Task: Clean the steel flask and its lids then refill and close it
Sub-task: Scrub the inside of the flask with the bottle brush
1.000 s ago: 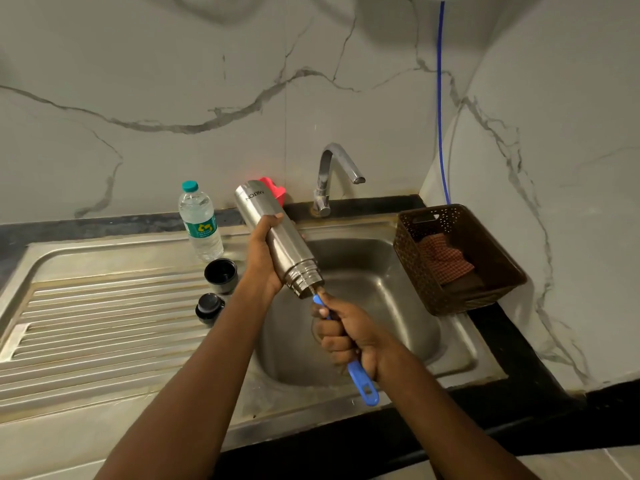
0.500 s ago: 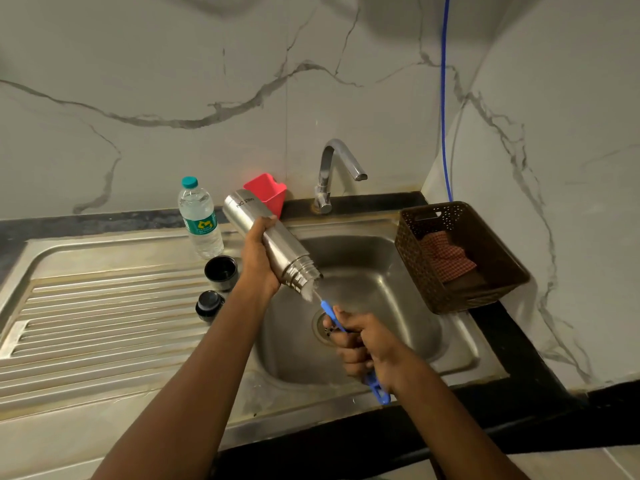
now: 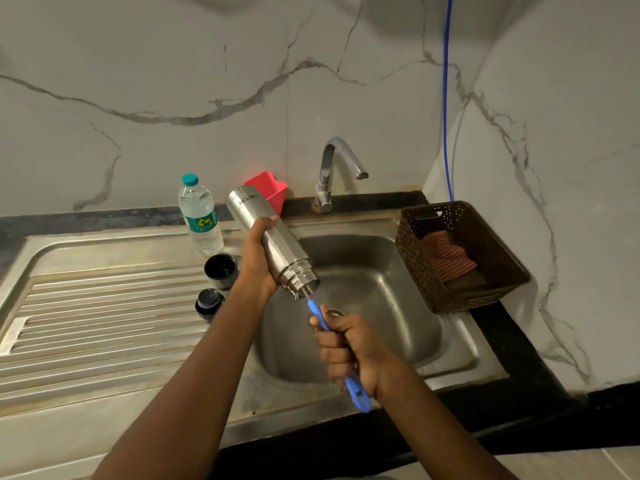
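Note:
My left hand (image 3: 258, 261) grips the steel flask (image 3: 277, 249) around its middle, tilted mouth-down to the right over the sink basin (image 3: 374, 306). My right hand (image 3: 346, 348) is closed on the blue handle of a bottle brush (image 3: 358, 396); its stem runs up into the flask's mouth and the bristles are hidden inside. Two dark lids stand on the drainboard left of the flask: an open cup lid (image 3: 220, 267) and a stopper lid (image 3: 209, 300).
A clear water bottle with a teal cap (image 3: 201, 220) stands behind the lids. A red plastic holder (image 3: 270, 190) and the tap (image 3: 332, 171) sit at the back. A brown basket (image 3: 485, 271) with a checked cloth sits right of the basin. The ribbed drainboard (image 3: 104, 323) lies left.
My right hand drew the brush partly out of the flask, then pushed it back up toward the mouth. The flask tilted and shifted slightly left in my left hand.

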